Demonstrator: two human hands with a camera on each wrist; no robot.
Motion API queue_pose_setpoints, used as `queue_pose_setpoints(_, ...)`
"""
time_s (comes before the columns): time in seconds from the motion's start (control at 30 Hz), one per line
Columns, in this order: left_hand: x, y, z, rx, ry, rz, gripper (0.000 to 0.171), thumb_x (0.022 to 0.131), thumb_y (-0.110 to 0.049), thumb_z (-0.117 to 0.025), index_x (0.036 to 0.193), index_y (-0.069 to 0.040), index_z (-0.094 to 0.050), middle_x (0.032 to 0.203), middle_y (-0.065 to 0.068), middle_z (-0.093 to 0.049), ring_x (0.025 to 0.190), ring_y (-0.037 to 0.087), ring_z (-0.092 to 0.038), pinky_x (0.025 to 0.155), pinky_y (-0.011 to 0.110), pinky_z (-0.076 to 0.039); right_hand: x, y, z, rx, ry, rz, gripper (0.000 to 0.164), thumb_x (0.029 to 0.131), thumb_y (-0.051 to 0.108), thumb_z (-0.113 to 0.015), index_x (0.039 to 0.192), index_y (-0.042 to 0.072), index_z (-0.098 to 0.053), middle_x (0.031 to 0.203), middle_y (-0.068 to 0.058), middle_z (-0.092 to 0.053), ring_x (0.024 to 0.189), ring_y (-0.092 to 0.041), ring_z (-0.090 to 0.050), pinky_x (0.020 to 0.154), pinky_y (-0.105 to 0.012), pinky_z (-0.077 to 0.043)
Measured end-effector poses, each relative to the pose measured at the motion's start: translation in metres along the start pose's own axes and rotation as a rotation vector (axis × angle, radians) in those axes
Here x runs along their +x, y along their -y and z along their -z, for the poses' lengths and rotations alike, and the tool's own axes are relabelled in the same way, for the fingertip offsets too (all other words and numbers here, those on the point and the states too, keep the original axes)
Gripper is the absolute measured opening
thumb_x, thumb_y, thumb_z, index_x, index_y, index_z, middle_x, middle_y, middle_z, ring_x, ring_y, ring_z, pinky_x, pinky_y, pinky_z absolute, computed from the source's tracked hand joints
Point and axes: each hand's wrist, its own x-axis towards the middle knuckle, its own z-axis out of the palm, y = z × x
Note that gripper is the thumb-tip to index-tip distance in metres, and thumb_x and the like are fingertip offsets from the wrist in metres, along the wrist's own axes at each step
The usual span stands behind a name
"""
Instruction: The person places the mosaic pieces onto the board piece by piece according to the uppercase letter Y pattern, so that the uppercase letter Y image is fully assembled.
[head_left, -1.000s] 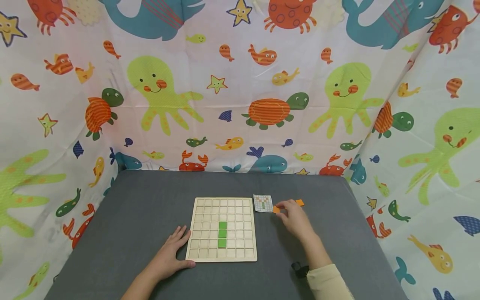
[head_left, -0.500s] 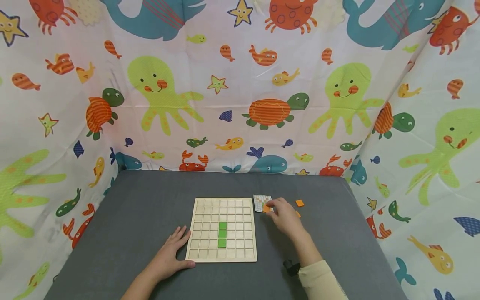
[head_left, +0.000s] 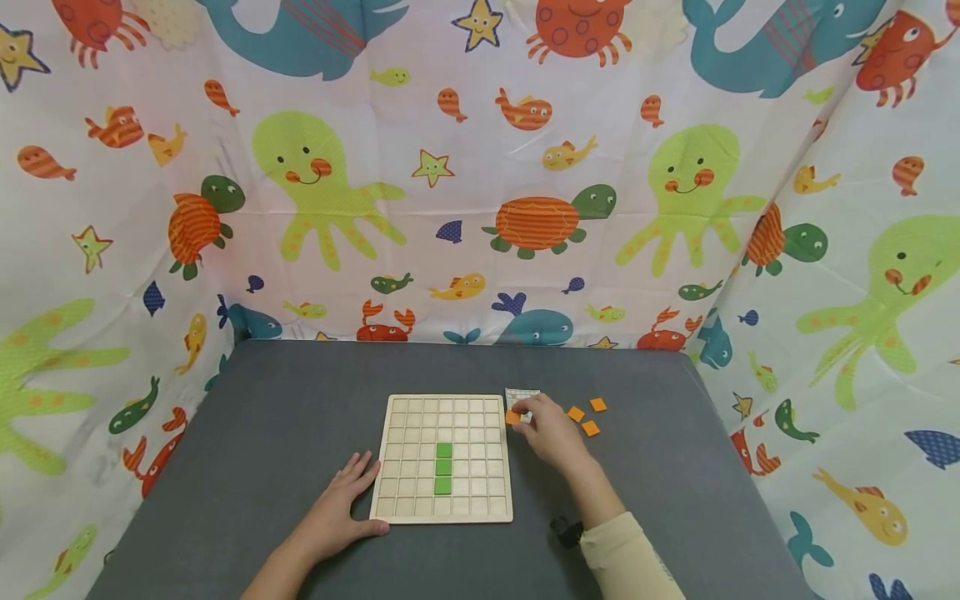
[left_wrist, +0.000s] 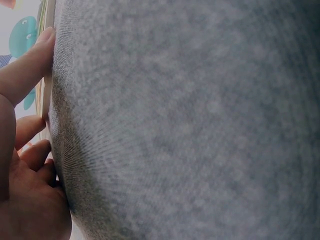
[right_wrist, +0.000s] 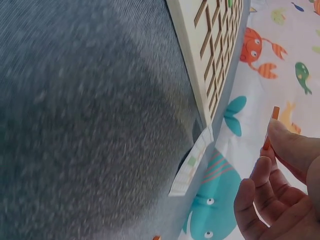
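Observation:
A pale wooden grid board [head_left: 450,522] lies flat on the table, with three green square tiles [head_left: 444,467] in one column. My left hand [head_left: 341,510] rests at its near left corner, thumb on the front edge and fingers along the left side. In the left wrist view, the thumb [left_wrist: 30,67] touches the board's edge. My right hand [head_left: 551,433] pinches an orange square tile [head_left: 512,416] beside the board's right edge, above a small printed card [head_left: 522,393]. Edge-on in the right wrist view, that orange tile [right_wrist: 275,113] sits between thumb and fingers, off the table.
Several loose objects lie right of the hand: orange tiles [head_left: 597,405] on the grey tablecloth [head_left: 315,375]. A black device [head_left: 566,532] sits at the right wrist. Behind and beside the table hangs a sea-animal curtain [head_left: 480,275].
My right hand has moved left with the orange tile, from the loose tiles to over the card near the board's edge. More orange tiles are now uncovered. The left hand stays put.

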Motion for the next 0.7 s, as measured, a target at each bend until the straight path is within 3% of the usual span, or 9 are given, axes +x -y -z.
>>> queue_pose_setpoints(0.7,0.001,0.001,0.0,0.002,0.005,-0.001,0.11,0.066,-0.056,-0.089,0.155,-0.014,-0.041,0.166,0.012,-0.027,0.156,0.037,-0.013,0.121,0.064,-0.018,0.015,0.03,-0.022,0.042,0.064,0.101,0.022,0.092,0.017,-0.075,0.114,0.011,-0.073,0.105,-0.007,-0.065,0.079,-0.013,-0.056,0.068,-0.03,-0.05)
